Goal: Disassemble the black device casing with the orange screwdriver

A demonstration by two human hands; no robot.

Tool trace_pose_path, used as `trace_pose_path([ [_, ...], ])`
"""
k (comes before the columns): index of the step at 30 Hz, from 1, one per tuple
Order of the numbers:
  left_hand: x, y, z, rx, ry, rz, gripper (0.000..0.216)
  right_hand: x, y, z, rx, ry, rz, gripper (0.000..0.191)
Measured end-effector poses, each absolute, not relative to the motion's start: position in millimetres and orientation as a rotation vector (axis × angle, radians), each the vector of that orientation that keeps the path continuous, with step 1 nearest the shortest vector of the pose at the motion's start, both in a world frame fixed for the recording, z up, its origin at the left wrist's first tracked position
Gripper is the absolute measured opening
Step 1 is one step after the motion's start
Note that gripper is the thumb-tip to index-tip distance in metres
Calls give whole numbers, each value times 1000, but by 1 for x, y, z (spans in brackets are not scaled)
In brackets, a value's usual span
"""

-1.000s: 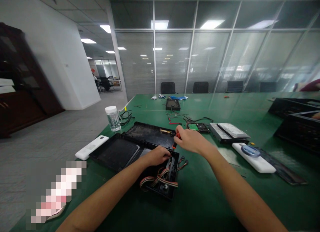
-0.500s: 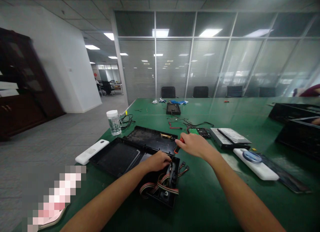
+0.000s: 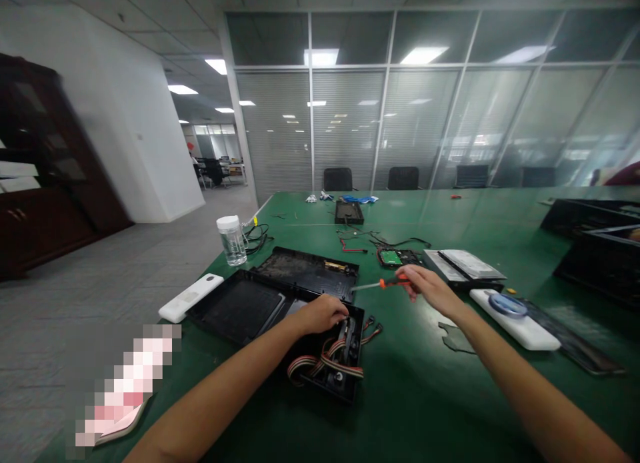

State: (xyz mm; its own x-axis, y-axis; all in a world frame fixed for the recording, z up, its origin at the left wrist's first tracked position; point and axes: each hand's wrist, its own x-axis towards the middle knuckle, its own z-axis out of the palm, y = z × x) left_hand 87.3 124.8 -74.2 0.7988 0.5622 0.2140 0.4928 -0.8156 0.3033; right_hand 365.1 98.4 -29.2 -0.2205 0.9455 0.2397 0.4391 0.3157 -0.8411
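My right hand (image 3: 419, 284) grips a screwdriver (image 3: 391, 283) with a red and black handle, held nearly level above the table, its shaft pointing left. My left hand (image 3: 325, 314) is closed at the right end of an opened black plastic case (image 3: 235, 306); its fingertips are pinched near the case's inner edge, and what they hold, if anything, is hidden. Striped ribbon wires (image 3: 325, 364) spill over the case's near right part, and small connectors (image 3: 374, 326) stick out past its right side. The black lid half (image 3: 300, 271) lies behind, with a brass-coloured strip (image 3: 336, 266) on it.
On the green table (image 3: 400, 396), a green circuit board (image 3: 393, 257) and hard drives (image 3: 467, 266) lie behind my right hand. A white device (image 3: 517, 322) carries a round blue-rimmed piece. A clear jar (image 3: 233, 242) stands left, near a white device (image 3: 190, 298). Black housings (image 3: 595, 256) stand right.
My right hand has drawn the screwdriver out of the case and moved it up and right, turning it from steep to nearly level. My left hand stays at the case.
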Motion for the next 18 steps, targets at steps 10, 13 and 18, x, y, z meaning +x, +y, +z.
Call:
trace_pose_path([
  [10,37,157,-49,2651,1092,-33,13,358,88,-72,-1088,-1440,877,30],
  [13,33,156,-47,2640,1115,-99,19,320,57,-60,-1153,-1849,849,37],
  [18,23,161,-34,2576,1171,-62,32,265,-16,-55,-880,-2676,320,26],
])
